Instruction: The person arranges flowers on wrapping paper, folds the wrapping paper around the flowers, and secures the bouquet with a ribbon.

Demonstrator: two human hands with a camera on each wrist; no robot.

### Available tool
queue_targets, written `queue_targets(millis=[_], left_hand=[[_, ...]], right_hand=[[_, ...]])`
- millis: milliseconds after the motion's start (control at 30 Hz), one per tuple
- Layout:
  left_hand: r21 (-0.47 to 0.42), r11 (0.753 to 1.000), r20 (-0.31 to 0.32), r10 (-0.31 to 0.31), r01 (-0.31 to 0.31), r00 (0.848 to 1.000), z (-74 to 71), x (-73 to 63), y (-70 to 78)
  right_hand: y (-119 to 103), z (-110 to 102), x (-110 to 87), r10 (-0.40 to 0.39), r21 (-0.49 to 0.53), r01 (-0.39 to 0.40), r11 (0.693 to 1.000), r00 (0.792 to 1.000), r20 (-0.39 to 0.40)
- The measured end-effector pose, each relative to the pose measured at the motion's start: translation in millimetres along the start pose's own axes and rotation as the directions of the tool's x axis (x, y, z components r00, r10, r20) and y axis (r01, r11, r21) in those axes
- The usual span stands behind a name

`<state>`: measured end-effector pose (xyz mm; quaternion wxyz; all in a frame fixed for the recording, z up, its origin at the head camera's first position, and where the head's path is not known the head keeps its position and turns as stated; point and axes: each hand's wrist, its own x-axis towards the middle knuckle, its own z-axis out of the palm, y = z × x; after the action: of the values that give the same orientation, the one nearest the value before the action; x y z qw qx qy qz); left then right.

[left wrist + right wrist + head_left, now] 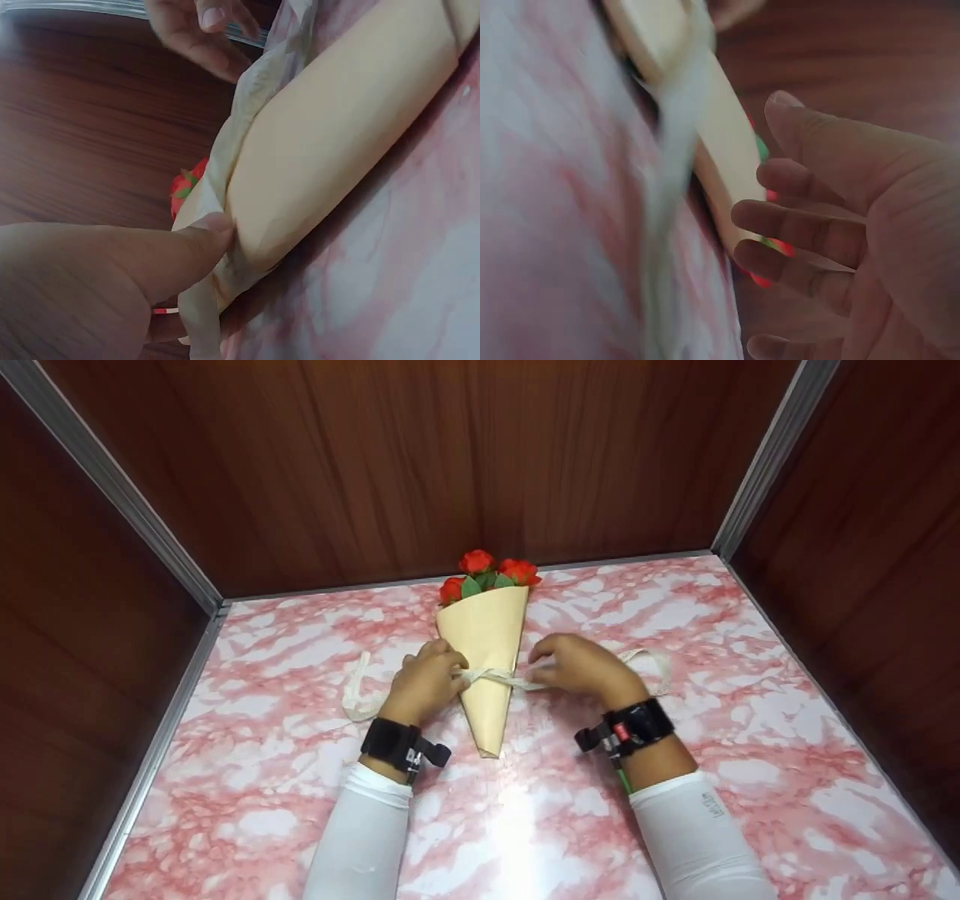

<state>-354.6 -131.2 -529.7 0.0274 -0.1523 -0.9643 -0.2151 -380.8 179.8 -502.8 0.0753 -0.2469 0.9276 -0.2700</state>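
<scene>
A cone of pale yellow wrapping paper lies on the table with red roses and green leaves at its wide end. Across its narrower part runs a whitish ribbon, crossed over itself on the front. My left hand is at the cone's left edge; its thumb pinches the ribbon against the paper in the left wrist view. To the right of the cone, my right hand is beside the other ribbon length. In the right wrist view its fingers are spread, with the blurred ribbon apart from them.
The table has a pink and white marbled top. Loose ribbon tails curl at left and at right. Dark wood panels with metal edging stand at the back and both sides.
</scene>
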Motion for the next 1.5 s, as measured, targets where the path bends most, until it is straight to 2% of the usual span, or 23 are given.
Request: queue_targets(millis=[133,233,333,667,900,1233,1500], left_hand=[[0.011,0.999,0.004,0.043,-0.043,0.999,5.2,-0.3,5.1],[-0.026,0.996,0.052,0.085,-0.084,0.995,6.6,0.4,8.4],[-0.036,0.995,0.089,0.093,-0.090,0.992,8.0,0.9,11.8],[-0.026,1.000,0.084,-0.010,0.012,0.996,4.5,-0.4,10.9],[-0.017,1.000,0.056,-0.025,0.026,0.998,-0.7,-0.9,2.0],[-0.006,0.997,0.035,-0.077,0.077,0.996,-3.7,-3.6,-4.6],[-0.009,0.994,0.022,-0.106,0.106,0.994,-5.6,-6.4,-10.1]], right_hand=[[-12.0,17.1,7.3,-0.062,-0.058,0.065,0.996,0.997,0.046],[-12.8,21.4,8.6,-0.086,-0.103,0.091,0.990,0.995,0.054],[-9.1,21.7,8.9,-0.107,-0.130,0.114,0.985,0.993,0.054],[4.9,8.1,4.3,-0.083,-0.054,0.087,0.995,0.993,0.082],[12.7,1.6,1.7,-0.047,-0.028,0.049,0.998,0.996,0.074],[23.8,-4.7,-3.3,-0.003,0.007,0.002,1.000,0.996,0.091],[24.9,-6.6,-5.1,-0.016,0.031,0.012,0.999,0.993,0.115]])
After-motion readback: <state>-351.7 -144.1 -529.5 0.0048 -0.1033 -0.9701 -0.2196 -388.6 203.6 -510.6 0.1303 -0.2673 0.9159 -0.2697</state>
